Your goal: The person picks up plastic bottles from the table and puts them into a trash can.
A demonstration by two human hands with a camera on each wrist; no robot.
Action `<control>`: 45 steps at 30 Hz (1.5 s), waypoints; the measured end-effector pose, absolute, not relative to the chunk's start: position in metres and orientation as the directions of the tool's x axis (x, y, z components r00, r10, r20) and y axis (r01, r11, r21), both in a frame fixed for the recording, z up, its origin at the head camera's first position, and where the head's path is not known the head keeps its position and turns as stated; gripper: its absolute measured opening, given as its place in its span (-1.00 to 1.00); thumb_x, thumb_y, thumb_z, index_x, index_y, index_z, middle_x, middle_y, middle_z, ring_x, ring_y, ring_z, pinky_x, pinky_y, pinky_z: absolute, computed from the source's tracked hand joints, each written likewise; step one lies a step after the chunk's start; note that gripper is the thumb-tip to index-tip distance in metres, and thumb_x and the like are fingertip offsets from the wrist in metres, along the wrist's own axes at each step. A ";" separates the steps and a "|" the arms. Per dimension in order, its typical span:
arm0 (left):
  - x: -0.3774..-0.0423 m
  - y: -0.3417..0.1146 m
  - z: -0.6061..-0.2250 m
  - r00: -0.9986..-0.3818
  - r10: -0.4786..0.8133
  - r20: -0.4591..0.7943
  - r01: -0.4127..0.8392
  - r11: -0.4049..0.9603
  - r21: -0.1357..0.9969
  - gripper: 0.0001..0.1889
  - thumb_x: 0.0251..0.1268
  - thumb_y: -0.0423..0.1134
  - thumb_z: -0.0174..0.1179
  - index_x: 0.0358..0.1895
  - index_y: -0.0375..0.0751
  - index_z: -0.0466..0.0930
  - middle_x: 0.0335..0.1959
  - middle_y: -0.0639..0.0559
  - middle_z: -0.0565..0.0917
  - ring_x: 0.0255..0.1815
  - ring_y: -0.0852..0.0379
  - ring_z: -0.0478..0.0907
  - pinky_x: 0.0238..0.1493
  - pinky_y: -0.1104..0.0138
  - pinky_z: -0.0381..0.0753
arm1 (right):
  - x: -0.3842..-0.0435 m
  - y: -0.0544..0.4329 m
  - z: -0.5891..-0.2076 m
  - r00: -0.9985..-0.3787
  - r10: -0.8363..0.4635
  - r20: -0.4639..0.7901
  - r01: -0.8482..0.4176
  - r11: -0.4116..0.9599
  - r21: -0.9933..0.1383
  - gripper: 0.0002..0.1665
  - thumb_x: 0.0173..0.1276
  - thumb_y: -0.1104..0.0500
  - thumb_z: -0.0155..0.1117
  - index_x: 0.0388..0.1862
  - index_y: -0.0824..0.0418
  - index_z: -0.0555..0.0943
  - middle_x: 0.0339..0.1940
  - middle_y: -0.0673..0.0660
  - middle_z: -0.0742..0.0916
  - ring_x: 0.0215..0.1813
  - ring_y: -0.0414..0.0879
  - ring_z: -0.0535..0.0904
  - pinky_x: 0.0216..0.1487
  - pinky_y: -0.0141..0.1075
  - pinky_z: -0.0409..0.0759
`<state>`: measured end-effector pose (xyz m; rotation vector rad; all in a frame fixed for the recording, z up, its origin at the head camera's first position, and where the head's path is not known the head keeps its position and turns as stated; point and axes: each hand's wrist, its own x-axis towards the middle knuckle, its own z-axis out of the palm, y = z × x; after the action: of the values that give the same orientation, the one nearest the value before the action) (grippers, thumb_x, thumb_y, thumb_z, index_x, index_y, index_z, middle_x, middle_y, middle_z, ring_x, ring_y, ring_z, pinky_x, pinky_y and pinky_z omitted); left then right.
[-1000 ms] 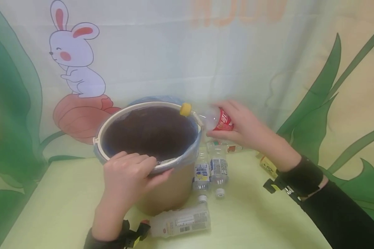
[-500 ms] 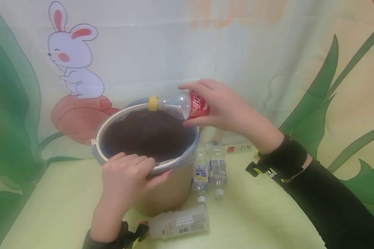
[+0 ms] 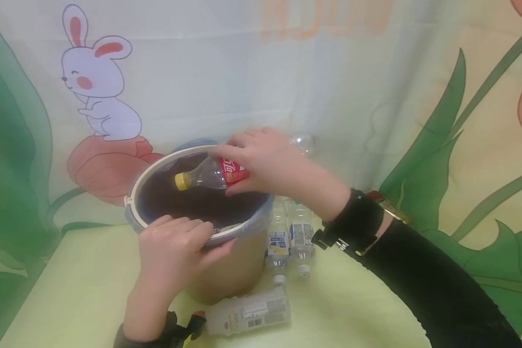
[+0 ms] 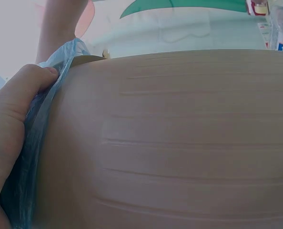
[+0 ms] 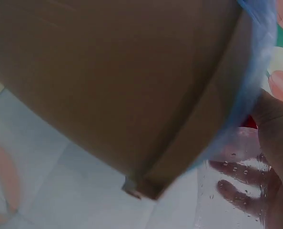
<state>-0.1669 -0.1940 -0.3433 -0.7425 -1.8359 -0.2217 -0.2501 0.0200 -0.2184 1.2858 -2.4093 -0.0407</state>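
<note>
My right hand [image 3: 269, 162] holds a clear plastic bottle [image 3: 206, 175] with a red label and a yellow cap. The bottle lies nearly level over the mouth of a brown bin [image 3: 237, 273], cap to the left, and its clear base shows beyond the hand. In the right wrist view, fingers show through the wet-looking bottle wall [image 5: 232, 186]. At the bin's near side my left hand [image 3: 174, 256] grips the pale rim, fingers over the top and thumb outside. That thumb presses a blue bag liner [image 4: 36, 129] against the bin. The inside of the bin is dark.
Two clear bottles, one [image 3: 278, 246] beside the other [image 3: 302, 237], lie right of the bin. A whitish bottle [image 3: 248, 311] lies in front of it on the pale green table [image 3: 352, 309]. Behind, a printed rabbit curtain [image 3: 226, 72] hangs. A red-and-gold item [image 3: 389, 208] is partly hidden by the right wrist.
My right hand has carried the red-label bottle left, from beside the rim to over the bin's opening. The left hand keeps its grip on the rim.
</note>
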 end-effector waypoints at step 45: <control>-0.169 -0.195 -0.346 -0.192 0.376 0.907 0.565 0.798 -0.211 -0.34 0.63 0.28 0.06 -0.65 -0.05 0.33 -0.76 0.09 0.31 -0.77 0.07 0.25 -0.63 0.21 0.24 | -0.260 -0.047 -0.273 -0.386 -0.923 -0.008 -0.904 0.376 0.205 -0.46 0.51 -0.01 0.45 0.45 -0.14 0.67 0.10 -0.11 0.77 0.21 -0.09 0.61 0.30 -0.17 0.49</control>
<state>-0.1691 -0.1950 -0.3462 -0.7235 -1.8108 -0.2006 -0.2605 -0.0474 -0.2732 1.6761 -2.5146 -0.2669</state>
